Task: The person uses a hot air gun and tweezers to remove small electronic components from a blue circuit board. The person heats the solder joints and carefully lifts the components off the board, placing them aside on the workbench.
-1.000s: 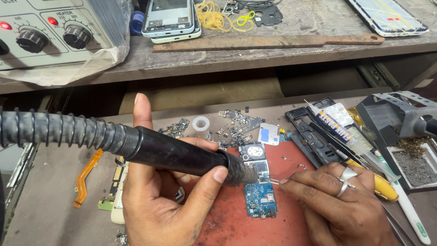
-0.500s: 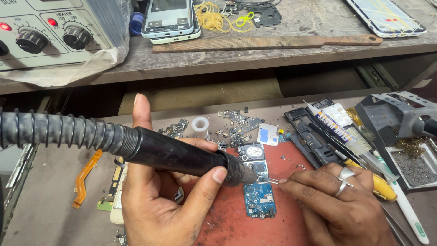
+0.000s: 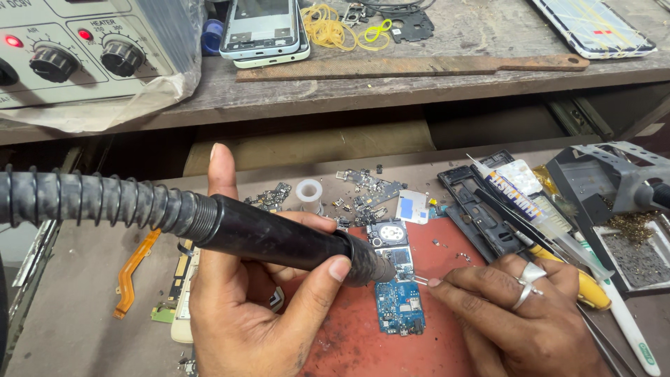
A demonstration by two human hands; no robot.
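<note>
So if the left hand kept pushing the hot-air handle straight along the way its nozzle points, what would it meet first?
Probably the blue circuit board on the red mat: the left hand aims the black handle right and slightly down at it. Just beyond sit the tweezer tips in the right hand. Depth is unclear.

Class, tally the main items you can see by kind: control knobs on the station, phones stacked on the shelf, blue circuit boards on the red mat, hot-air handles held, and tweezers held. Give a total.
Control knobs: 2
Stacked phones: 2
Blue circuit board: 1
Hot-air handle, held in left hand: 1
Tweezers, held in right hand: 1
Total: 7
</note>
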